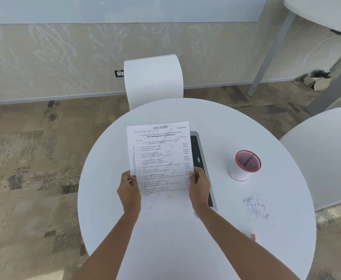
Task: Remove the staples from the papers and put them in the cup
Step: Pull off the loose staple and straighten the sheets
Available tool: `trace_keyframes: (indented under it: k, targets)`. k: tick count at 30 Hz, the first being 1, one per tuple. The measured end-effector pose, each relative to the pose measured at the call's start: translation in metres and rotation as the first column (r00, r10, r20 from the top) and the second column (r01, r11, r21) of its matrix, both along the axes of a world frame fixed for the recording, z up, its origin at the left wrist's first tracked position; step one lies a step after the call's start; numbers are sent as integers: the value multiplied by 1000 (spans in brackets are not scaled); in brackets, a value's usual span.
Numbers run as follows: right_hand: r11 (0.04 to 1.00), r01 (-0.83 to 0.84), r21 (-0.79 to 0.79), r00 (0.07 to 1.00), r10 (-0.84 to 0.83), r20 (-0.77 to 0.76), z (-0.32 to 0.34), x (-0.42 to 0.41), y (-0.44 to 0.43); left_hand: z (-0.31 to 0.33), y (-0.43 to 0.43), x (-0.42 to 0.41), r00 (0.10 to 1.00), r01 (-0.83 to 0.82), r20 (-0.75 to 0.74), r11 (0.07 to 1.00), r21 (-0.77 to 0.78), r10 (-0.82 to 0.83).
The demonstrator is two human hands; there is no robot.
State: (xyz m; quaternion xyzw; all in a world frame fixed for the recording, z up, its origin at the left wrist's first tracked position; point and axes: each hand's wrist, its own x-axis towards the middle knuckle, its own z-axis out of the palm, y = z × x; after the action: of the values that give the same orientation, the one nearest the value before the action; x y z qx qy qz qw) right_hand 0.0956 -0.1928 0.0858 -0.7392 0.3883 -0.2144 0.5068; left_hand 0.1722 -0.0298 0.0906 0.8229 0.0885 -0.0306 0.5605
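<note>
The papers (159, 158) are held above the round table (246, 126), gripped at both side edges near the lower half: the left hand (128, 188) is pinched on the left edge, the right hand (199, 186) on the right edge. A dark flat device (199, 156) is partly hidden beneath them. The cup (245, 164), white with a red rim, is tilted on the table well to the right, and a scatter of staples (255, 207) is seen near it, outside it. No staple can be made out on the sheets. The papers are judged light, limp and easily torn, so support near the stapled corner is advised. Loose staples are judged tiny and sharp, best taken by fingertip pinch.
</note>
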Motion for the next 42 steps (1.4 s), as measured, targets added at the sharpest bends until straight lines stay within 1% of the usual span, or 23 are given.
trace_keyframes:
  k: [7,13,16,19,24,26,28,30,31,33,34,35,39,42]
  targets:
    - [1000,-23,-9,996,22,-84,-21,36,-14,-23,-12,38,997,-8,-79,998,56,12]
    - [996,-45,-73,991,35,-130,-39,66,-27,-39,-23,67,993,30,-118,991,133,-15]
    - [993,-65,-100,986,49,-160,-47,78,-35,-48,-25,81,991,30,-136,989,146,-10]
    - [987,-80,-139,982,55,-178,-54,81,-39,-52,-25,90,990,62,-132,984,165,-40]
    - [956,-94,-277,985,48,-168,-63,78,-33,-55,-22,96,993,103,-78,976,192,-90]
    - [929,-149,-337,982,98,-163,-63,72,-27,-61,-20,93,992,124,-15,967,223,-124]
    - [876,-264,-403,961,204,-187,-63,63,-18,-68,-17,85,986,137,61,960,242,-156]
    - [778,-396,-487,918,314,-243,-68,56,-8,-74,-16,75,971,173,117,952,251,-208]
    - [718,-456,-526,890,358,-283,-71,52,-2,-77,-15,71,958,198,147,939,283,-247]
    - [617,-550,-563,835,403,-374,-82,47,9,-84,-12,65,936,236,168,907,349,-308]
    - [592,-577,-563,817,402,-414,-87,46,14,-88,-11,63,933,248,160,896,367,-323]
    - [587,-591,-553,805,388,-448,-92,45,17,-91,-10,61,931,257,147,887,383,-333]
    - [622,-589,-516,789,304,-534,-96,50,20,-97,-9,54,910,299,133,845,443,-392]
    - [637,-592,-495,775,281,-566,-95,61,17,-97,-9,53,914,307,111,843,440,-391]
